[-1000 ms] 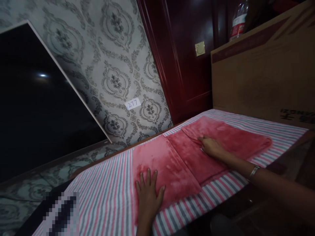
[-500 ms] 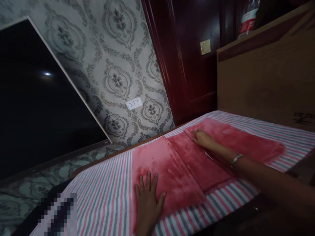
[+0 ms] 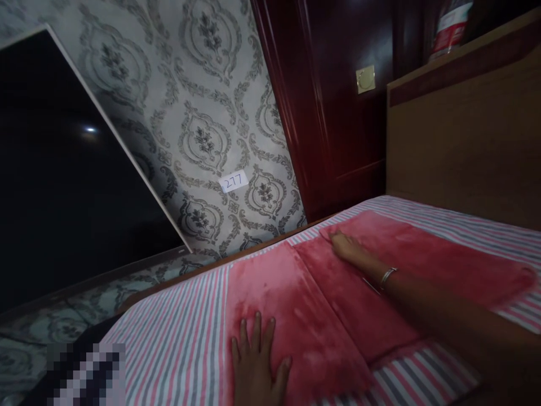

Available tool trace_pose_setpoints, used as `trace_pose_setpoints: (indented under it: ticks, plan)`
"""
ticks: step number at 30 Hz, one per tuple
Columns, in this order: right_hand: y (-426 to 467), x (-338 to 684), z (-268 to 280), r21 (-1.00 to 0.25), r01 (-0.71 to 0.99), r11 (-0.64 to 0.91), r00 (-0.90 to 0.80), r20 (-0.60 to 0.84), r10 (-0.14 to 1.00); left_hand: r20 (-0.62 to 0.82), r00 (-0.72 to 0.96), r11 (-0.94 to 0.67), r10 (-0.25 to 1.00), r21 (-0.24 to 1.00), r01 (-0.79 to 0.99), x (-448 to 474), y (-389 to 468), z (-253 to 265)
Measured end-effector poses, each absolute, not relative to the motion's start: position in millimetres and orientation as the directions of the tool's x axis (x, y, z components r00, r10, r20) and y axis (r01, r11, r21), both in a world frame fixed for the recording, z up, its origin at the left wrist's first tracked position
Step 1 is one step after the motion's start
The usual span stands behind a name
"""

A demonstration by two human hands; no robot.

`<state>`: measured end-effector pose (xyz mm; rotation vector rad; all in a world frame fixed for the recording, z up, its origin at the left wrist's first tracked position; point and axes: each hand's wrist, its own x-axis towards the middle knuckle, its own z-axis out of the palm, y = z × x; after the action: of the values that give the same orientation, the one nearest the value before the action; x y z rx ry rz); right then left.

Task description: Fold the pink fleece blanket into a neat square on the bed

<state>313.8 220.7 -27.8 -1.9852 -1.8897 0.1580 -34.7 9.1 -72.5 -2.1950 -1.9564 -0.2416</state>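
A pink plush cloth [image 3: 291,304] lies spread and partly folded on a striped sheet. My left hand [image 3: 257,361] rests flat on its near left part, fingers spread. Toward the far edge, my right hand [image 3: 344,246] has its fingers curled at the edge of a fold, closed on the cloth; the fingertips are only partly visible. A straight fold line runs between the two hands. Beside my right wrist, which wears a silver bracelet [image 3: 387,276], a thin pale strip [image 3: 372,286] shows on the cloth.
Pink, grey and white stripes mark the sheet [image 3: 177,332]. A large dark screen [image 3: 84,169] stands at left. Behind are patterned wallpaper with a "277" label [image 3: 234,181] and a dark red door [image 3: 338,113]. A cardboard box [image 3: 460,129] stands at right, with a bottle [image 3: 451,31] above its edge.
The view has shifted slightly, so the box and bottle sit farther right and the cloth lower. Both hands stay at about the same places on the cloth.
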Motion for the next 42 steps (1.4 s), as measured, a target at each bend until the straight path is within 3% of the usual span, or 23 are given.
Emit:
trace_pose_setpoints:
  ticks: [4, 9, 18, 23, 28, 35, 42]
  plan:
    - [209, 314, -12, -0.362, 0.931, -0.045, 0.093, 0.116, 0.989, 0.208, 0.114, -0.109, 0.971, -0.032, 0.993, -33, 9, -66]
    - [156, 344, 6, -0.37, 0.927, -0.057, 0.113, 0.133, 0.985, 0.145, 0.108, -0.106, 0.984, -0.025, 0.994, -29, 9, -55]
    - [38, 361, -44, -0.248, 0.968, 0.028, 0.017, 0.175, 0.984, 0.115, 0.104, -0.101, 0.988, -0.033, 0.994, -19, 6, -38]
    - [42, 355, -54, -0.19, 0.98, 0.063, 0.0, 0.315, 0.949, 0.147, 0.121, -0.116, 0.982, -0.041, 0.992, -20, 6, -37]
    - [44, 355, -50, -0.167, 0.973, 0.159, -0.101, 0.309, 0.946, 0.158, 0.111, -0.108, 0.981, -0.027, 0.994, -20, 6, -37]
    - [79, 365, -35, -0.163, 0.974, 0.158, -0.079, 0.408, 0.91, 0.152, 0.103, -0.101, 0.983, -0.019, 0.995, -19, 5, -37]
    - [98, 352, -81, -0.139, 0.955, 0.264, -0.213, 0.3, 0.93, 0.119, 0.092, -0.091, 0.989, -0.014, 0.996, -20, 6, -37]
